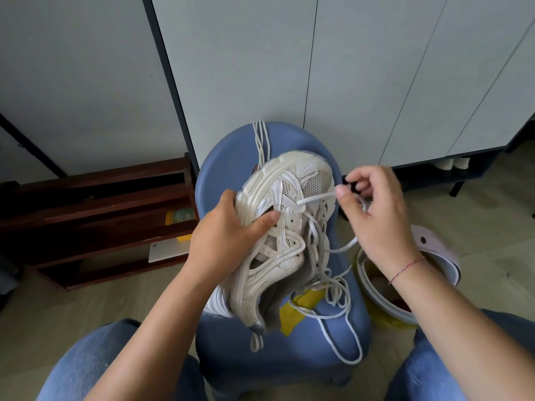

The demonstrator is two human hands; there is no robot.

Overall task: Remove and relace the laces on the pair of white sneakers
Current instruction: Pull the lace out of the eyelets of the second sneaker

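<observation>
Blue chair (225, 163) under sneaker (283, 227), grey cabinets (376, 68) bkgd.

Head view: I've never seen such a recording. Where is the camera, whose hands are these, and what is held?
No machine here: the camera sits on a person's head and looks down at their own bare hands. The left hand grips a white mesh sneaker by its sole, tipped sideways over a blue plastic chair. The right hand pinches the sneaker's white round lace where it leaves an eyelet near the toe. More of it trails loosely over the seat, and a second white lace hangs over the chair's back.
</observation>
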